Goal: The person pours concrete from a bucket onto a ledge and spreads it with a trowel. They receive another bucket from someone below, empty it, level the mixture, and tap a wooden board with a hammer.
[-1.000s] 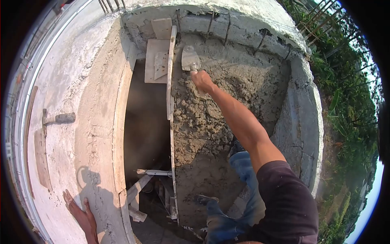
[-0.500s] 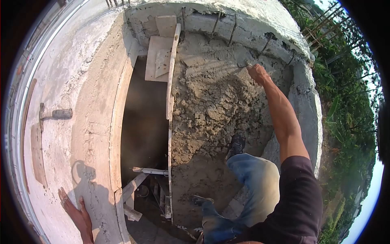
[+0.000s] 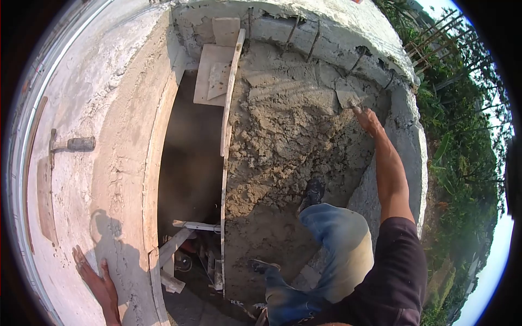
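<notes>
My right hand grips a trowel, its pointed blade lying against the wet concrete near the far right corner. The concrete is smoother at the back and lumpy in the middle. My left hand rests with its fingers spread on the pale concrete ledge at the left. Further up that ledge lies a hammer with a dark handle, out of my left hand's reach as it now lies.
A deep dark opening lies between the ledge and a board edge. Plywood pieces lean at its far end. Rebar stubs stick out along the back wall. My shoes stand on the concrete. Greenery drops away at right.
My right hand has drawn the trowel to the right and slightly nearer me, and more of its blade shows. My left hand stays on the ledge; the view has shifted slightly.
</notes>
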The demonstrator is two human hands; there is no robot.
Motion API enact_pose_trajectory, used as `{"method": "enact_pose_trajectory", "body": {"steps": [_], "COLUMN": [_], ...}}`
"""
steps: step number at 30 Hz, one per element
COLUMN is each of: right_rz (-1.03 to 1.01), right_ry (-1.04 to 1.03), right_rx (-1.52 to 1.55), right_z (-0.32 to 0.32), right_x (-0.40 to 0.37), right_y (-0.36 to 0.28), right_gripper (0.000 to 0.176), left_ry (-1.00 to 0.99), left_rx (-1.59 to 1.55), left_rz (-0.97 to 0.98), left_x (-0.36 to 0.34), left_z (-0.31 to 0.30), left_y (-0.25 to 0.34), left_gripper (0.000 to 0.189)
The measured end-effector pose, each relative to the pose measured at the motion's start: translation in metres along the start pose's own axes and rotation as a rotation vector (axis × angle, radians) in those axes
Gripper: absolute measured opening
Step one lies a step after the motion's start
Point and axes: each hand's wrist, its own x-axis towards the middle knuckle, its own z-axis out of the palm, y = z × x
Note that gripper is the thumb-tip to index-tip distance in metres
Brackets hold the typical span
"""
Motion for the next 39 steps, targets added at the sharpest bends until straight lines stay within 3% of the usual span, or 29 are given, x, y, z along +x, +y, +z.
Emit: {"method": "enact_pose_trajectory", "body": {"steps": [4, 7, 9, 10, 12, 13, 15, 18, 20, 22, 23, 25, 28, 30, 32, 34, 37, 39], "right_rz": [0.015, 0.17, 0.111, 0.116, -0.088, -0.083, -0.216, -0.258, -0.209, 0.028, 0.006, 0.189, 0.186, 0.259, 0.403, 0.623, 0.419, 0.26], "right_ry": [-0.028, -0.158, 0.04, 0.041, 0.238, 0.242, 0.447, 0.322, 0.286, 0.337, 0.307, 0.299, 0.289, 0.234, -0.145, -0.009, -0.014, -0.139], "right_rx": [0.031, 0.178, 0.032, 0.031, -0.323, -0.32, -0.399, -0.426, -0.43, -0.337, -0.397, -0.424, -0.392, -0.151, 0.5, 0.853, 0.705, 0.678], "right_z": [0.005, -0.018, -0.023, -0.03, -0.049, -0.049, -0.048, -0.05, -0.05, -0.042, -0.064, -0.072, -0.061, -0.031, 0.015, 0.092, 0.179, 0.193], "right_x": [0.001, -0.011, 0.004, 0.005, -0.001, 0.007, 0.023, 0.045, 0.064, 0.089, 0.041, 0.022, 0.0, -0.021, -0.047, -0.068, -0.103, -0.128], "right_y": [0.026, 0.037, 0.055, 0.046, 0.016, 0.012, 0.01, 0.011, 0.03, 0.071, 0.041, 0.049, 0.08, 0.082, 0.098, 0.105, 0.035, -0.042], "right_gripper": [0.066, 0.061, 0.058, 0.058, 0.049, 0.049, 0.041, 0.039, 0.038, 0.035, 0.033, 0.036, 0.038, 0.048, 0.06, 0.059, 0.062, 0.067], "left_ry": [-0.034, -0.007, -0.006, -0.007, -0.026, -0.021, 0.002, 0.06, 0.065, 0.064, 0.04, 0.004, -0.027, -0.019, -0.038, -0.046, -0.032, -0.022], "left_rx": [-0.011, -0.048, -0.009, -0.011, -0.01, -0.01, -0.012, -0.008, -0.029, -0.046, -0.004, 0.04, 0.047, 0.104, 0.074, 0.028, -0.021, -0.007], "left_rz": [-0.017, -0.026, -0.013, -0.009, 0.001, 0.005, 0.001, 0.036, 0.05, 0.053, 0.02, -0.018, 0.002, 0.017, 0.014, 0.006, -0.02, -0.03], "left_x": [0.001, 0.0, 0.002, 0.002, 0.002, 0.002, 0.001, -0.001, 0.001, 0.001, 0.002, -0.001, 0.002, 0.002, 0.001, 0.0, 0.003, 0.003], "left_z": [-0.003, 0.0, 0.001, 0.001, 0.001, 0.002, 0.005, 0.004, 0.001, 0.0, 0.004, 0.006, 0.008, 0.007, 0.005, 0.002, 0.001, 0.0], "left_y": [0.005, 0.004, 0.001, 0.001, 0.0, -0.001, -0.004, 0.001, 0.007, 0.005, -0.001, -0.005, -0.003, -0.006, -0.007, -0.005, 0.004, 0.01], "left_gripper": [0.063, 0.063, 0.063, 0.063, 0.066, 0.066, 0.063, 0.063, 0.063, 0.063, 0.063, 0.064, 0.067, 0.066, 0.066, 0.065, 0.064, 0.064]}}
